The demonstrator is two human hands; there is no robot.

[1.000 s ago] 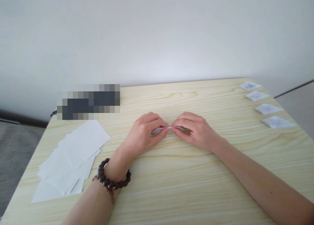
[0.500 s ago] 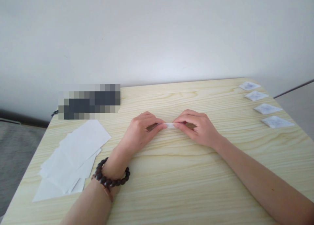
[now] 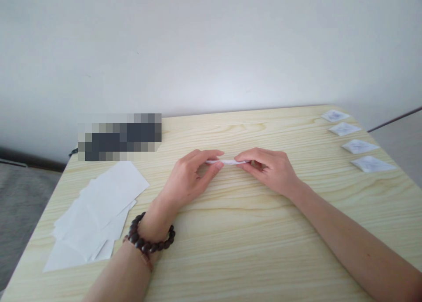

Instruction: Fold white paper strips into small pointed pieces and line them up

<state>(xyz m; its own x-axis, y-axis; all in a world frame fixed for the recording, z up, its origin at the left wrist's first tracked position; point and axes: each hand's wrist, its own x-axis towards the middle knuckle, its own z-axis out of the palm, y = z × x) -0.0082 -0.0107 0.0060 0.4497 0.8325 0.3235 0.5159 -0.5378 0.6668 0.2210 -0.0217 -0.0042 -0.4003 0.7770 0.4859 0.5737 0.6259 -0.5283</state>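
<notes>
A narrow folded piece of white paper is held edge-on above the middle of the table. My left hand has its thumb against the paper's near edge, with the index finger raised a little off it; the paper's left end runs in behind the thumb. On the other end, my right hand pinches the paper between thumb and fingers. A short stretch of paper shows between the two hands. Around my left wrist is a dark beaded bracelet.
Loose sheets of white paper overlap at the left of the wooden table. Several folded white paper diamonds are lined up along the right edge. A dark pixelated object lies at the back left, near the white wall.
My fingertips have loosened and spread apart, so more of the folded paper shows. The left index finger has lifted, and my right hand has shifted slightly to the right.
</notes>
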